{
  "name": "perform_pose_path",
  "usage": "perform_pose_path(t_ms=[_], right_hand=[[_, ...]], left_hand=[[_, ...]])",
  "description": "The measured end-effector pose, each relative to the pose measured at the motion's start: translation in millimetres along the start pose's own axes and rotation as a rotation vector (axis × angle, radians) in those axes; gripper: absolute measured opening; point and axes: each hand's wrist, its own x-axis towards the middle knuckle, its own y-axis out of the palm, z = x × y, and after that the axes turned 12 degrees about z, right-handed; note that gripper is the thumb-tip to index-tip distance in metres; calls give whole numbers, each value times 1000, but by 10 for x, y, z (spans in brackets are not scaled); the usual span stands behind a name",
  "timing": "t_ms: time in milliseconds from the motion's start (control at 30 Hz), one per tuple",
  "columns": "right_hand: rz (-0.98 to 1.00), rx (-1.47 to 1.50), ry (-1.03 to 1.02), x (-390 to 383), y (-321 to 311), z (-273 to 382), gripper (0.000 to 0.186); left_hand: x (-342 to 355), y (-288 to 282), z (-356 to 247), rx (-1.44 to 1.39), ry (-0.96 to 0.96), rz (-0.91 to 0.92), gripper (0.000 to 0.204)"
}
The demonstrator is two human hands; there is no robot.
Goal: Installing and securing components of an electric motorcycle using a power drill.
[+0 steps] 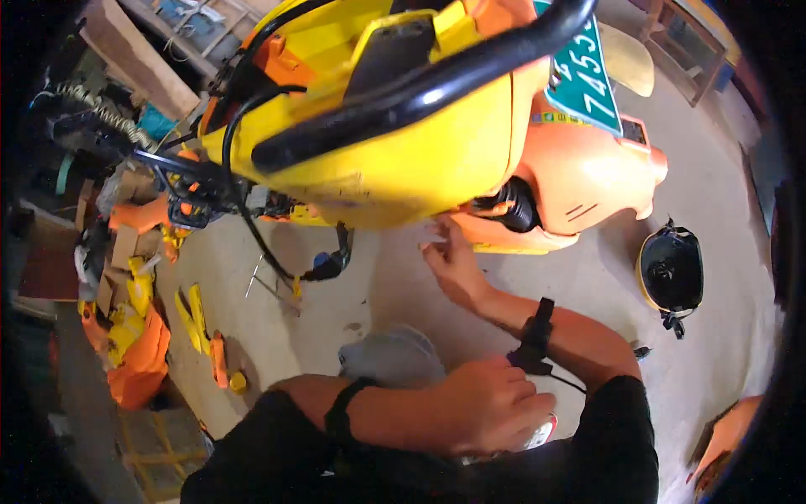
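A yellow and orange motor scooter [420, 181] fills the upper middle, with a black tube rail [369, 105] across it. A green number plate [588, 80] and a ribbed black rubber boot [516, 206] sit on its right side. My right hand [453, 265] reaches up to the lower edge of the yellow body; its fingertips are blurred, and any grip is hidden. My left hand [499, 407] is held close in front of me with its fingers curled closed. What they hold, if anything, does not show. Just beside it, a small red and white thing [544, 430] is partly covered.
A black cable with a dark end piece [327, 265] hangs left of my right hand. Yellow strips [193, 319] and orange parts [138, 361] lie on the left floor. A black-lined, helmet-like shell [672, 269] rests at right. Wooden furniture [693, 50] stands behind.
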Motion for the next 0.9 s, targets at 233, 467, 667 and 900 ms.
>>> perform_pose_path(t_ms=[233,467,667,900], right_hand=[[447,-552,2,115,-418,31,44],[790,-830,555,-573,-1146,1336,39],[743,-622,943,-388,-567,2140,33],[477,-311,1110,210,114,1052,30]], left_hand=[[-249,-66,-219,165,-195,255,20],[-290,43,-668,156,39,145,23],[-321,94,-384,56,241,73,14],[-415,137,-429,35,536,-16,12]])
